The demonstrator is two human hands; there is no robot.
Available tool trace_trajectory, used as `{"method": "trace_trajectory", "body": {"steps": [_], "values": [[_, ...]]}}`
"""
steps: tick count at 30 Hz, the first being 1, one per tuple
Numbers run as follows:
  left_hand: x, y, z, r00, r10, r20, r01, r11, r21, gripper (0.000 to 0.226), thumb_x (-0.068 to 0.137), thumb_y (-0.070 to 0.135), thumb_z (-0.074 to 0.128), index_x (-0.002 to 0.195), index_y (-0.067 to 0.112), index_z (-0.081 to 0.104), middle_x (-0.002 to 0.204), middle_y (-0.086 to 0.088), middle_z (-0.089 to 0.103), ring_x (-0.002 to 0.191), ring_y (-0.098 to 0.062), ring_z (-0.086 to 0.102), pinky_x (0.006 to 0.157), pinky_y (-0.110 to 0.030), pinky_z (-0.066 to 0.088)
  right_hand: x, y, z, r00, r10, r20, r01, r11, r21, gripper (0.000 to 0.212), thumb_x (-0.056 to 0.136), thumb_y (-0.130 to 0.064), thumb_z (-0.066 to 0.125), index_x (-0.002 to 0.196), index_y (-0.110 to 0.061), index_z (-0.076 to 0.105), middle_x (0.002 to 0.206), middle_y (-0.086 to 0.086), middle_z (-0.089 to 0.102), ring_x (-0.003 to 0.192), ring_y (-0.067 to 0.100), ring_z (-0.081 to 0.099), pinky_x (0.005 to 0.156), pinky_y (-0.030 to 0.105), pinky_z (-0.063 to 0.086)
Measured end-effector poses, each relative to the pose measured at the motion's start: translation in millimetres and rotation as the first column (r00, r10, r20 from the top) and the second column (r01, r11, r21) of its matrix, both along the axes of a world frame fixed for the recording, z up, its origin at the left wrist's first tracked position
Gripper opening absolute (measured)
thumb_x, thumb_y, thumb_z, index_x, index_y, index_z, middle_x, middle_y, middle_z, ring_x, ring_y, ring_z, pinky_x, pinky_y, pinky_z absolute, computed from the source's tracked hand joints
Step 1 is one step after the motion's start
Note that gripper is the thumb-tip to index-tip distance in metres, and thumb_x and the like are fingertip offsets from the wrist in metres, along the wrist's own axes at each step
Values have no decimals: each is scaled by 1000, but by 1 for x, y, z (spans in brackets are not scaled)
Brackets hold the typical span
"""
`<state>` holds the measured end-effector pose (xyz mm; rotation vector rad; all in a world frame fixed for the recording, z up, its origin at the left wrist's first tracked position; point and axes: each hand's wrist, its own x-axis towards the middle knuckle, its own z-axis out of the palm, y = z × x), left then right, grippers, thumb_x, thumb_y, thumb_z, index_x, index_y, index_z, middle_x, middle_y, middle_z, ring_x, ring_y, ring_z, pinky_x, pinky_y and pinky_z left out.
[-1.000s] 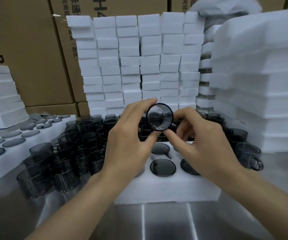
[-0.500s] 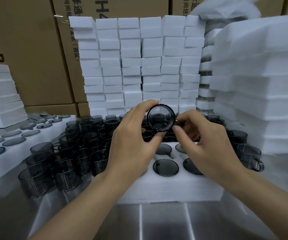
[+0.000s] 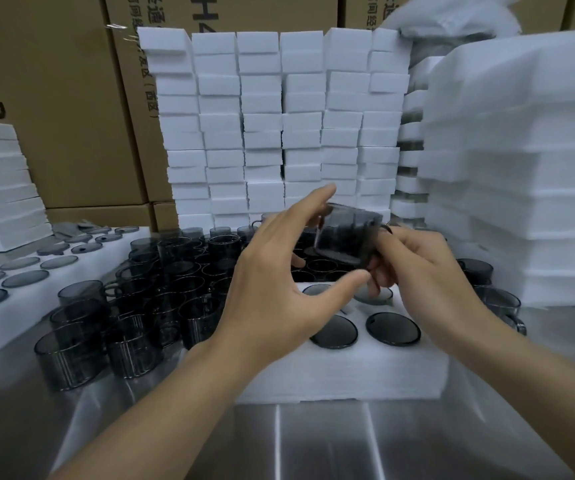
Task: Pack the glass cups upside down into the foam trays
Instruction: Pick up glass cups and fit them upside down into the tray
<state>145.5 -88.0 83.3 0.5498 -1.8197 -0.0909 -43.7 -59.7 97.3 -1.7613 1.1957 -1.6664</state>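
The right hand (image 3: 417, 271) has its fingers curled round the handle side of a smoked glass cup (image 3: 346, 237), holding it tilted in the air above the foam tray (image 3: 348, 372), not yet in any pocket. The left hand (image 3: 275, 275) is spread loose beside the cup, forefinger up by its top edge and thumb below. Whether that forefinger touches the glass I cannot tell. At least 4 seated cups (image 3: 334, 331) show dark round bases in the tray.

To my eye the step is turning the cup mouth-down and seating it. Doing it well means bringing the rim level over a free pocket, which the hands hide from me. Then lower it straight and press gently on the base, clear of the neighbouring glass. The loose cups (image 3: 120, 317) wait on the steel table (image 3: 313, 445) to the left.
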Motion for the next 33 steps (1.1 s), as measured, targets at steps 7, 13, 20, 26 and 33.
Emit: {"method": "trace_trajectory", "body": {"steps": [7,13,20,26,33], "values": [[-2,-2,3,986,-122,-110,142,970,199,64,88,50,78,148,42,58,122,23,73,111,-2,71,68,-16,55,-2,-1,9,981,166,99,-189,926,328,38,100,-28,57,63,-21,63,64,7,47,49,18,43,47,23,40],[-1,-6,5,988,-116,-104,143,935,323,44,87,52,80,128,42,69,108,21,78,99,-6,73,73,-14,50,-6,-2,8,961,203,190,-264,881,392,16,92,-31,60,83,-18,65,68,2,55,54,14,50,51,25,38],[3,-14,5,984,-85,-154,141,906,399,48,91,58,72,136,44,65,106,9,80,99,-13,75,90,-32,59,-11,-6,8,912,328,247,-404,826,393,26,83,-42,67,93,-21,77,73,4,60,61,17,56,56,25,43],[5,-11,5,991,-104,-89,131,905,404,63,88,62,74,148,53,55,111,15,77,98,-14,74,78,-29,57,-3,-6,4,924,300,236,-365,878,309,25,96,-41,63,82,-29,80,70,4,61,60,18,56,57,28,42],[6,-12,3,999,-38,-32,47,936,348,69,88,49,86,148,55,54,130,18,64,106,-8,72,78,-53,63,-4,-6,1,935,269,230,-328,902,280,24,98,-38,62,84,-25,77,73,7,62,62,19,58,57,29,43]]}}
